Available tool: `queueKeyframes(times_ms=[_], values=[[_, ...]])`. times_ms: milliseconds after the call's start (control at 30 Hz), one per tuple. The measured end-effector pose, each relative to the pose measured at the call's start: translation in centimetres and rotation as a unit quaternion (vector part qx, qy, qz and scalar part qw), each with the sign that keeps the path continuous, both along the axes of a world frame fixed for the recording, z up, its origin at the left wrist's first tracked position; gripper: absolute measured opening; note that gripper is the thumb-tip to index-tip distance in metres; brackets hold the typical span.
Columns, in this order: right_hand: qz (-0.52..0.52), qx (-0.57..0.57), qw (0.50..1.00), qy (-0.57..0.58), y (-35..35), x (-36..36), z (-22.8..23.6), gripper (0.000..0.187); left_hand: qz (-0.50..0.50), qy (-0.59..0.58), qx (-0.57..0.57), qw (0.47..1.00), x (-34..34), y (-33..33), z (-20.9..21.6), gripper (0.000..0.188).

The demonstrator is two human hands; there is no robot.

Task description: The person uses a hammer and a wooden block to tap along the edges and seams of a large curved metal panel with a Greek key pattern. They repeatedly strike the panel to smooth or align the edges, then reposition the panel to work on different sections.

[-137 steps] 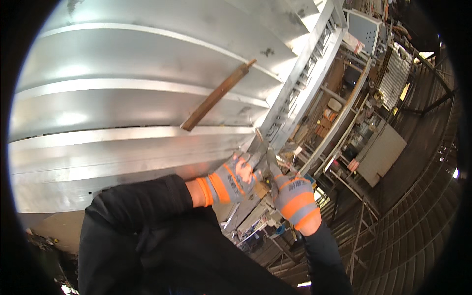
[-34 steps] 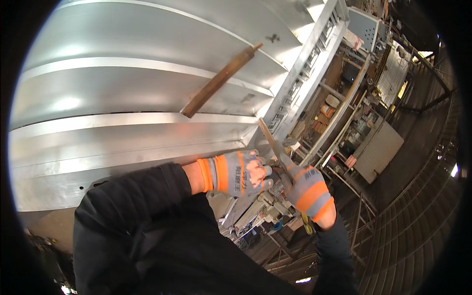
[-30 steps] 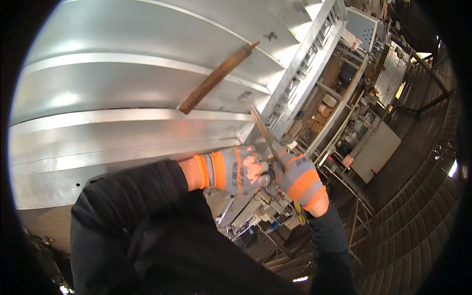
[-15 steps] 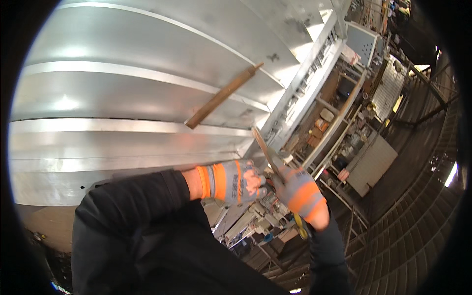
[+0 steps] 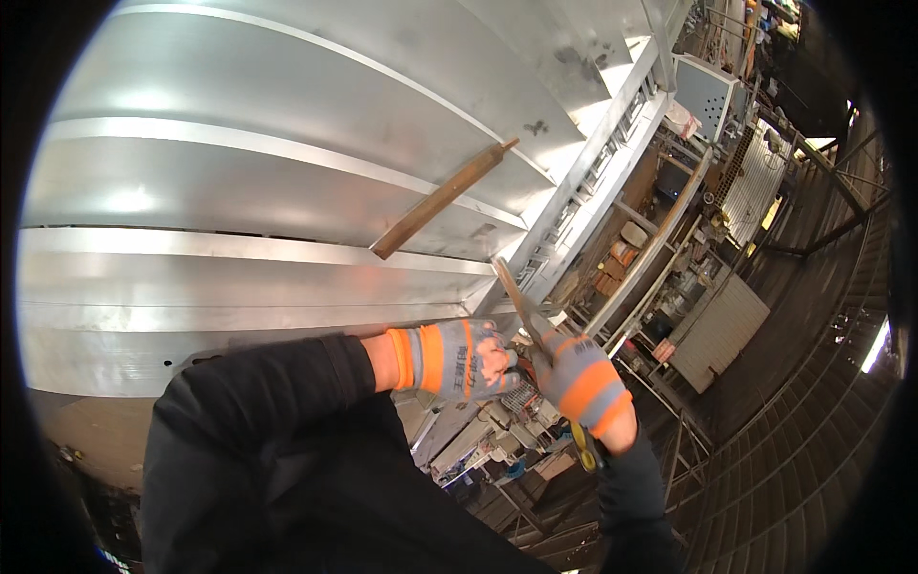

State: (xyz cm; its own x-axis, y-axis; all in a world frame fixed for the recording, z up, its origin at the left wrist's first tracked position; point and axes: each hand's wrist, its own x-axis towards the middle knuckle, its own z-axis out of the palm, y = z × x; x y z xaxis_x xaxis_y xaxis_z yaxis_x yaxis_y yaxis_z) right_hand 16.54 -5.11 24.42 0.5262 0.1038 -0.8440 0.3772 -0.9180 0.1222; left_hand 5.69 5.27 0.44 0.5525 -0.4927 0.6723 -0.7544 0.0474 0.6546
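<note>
Steel panels: huge ribbed galvanised wall, my landmark here, takes up most of what I see.
Grating floor: dark curved mesh walkway, far right of the panels.
Grey cabinet: closed box off the panels' top right corner, can't tell what's inside.
Wooden stick: long brown piece lying slanted against the panels.
Left hand: grey and orange glove, just under the panels' lower right edge, fingers curled shut, touching the other glove; can't tell on what.
Right hand: same glove, clamped round the flat bar.
Flat bar: thin strip, poking up from my right fist toward the panels' edge.
</note>
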Motion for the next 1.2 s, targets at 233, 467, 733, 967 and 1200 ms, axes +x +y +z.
queueKeyframes(times_ms=[233, 467, 733, 967, 1200], values=[[-0.075, -0.085, 0.991, 0.068, 0.0, 0.7, -0.6, 0.051, -0.045, 0.007, 0.012, 0.999, 0.2, 0.2, 0.6, 0.015], [-0.058, -0.056, 0.995, 0.063, -0.2, 0.7, -0.5, 0.037, -0.008, 0.019, -0.051, 0.998, 1.3, 0.9, 0.8, 0.012], [-0.06, -0.073, 0.993, 0.068, -0.4, 0.5, 0.3, 0.032, -0.033, 0.038, -0.052, 0.997, 0.7, 0.6, 0.5, 0.018], [-0.004, 0.01, 1.0, -0.001, -1.2, -0.9, -1.2, 0.044, 0.114, -0.142, 0.061, 0.981, -0.5, -0.9, 0.0, 0.017], [-0.059, -0.039, 0.997, 0.039, -0.7, 0.3, -0.8, 0.033, 0.162, -0.226, 0.197, 0.94, -1.3, -0.9, 0.0, 0.013]])
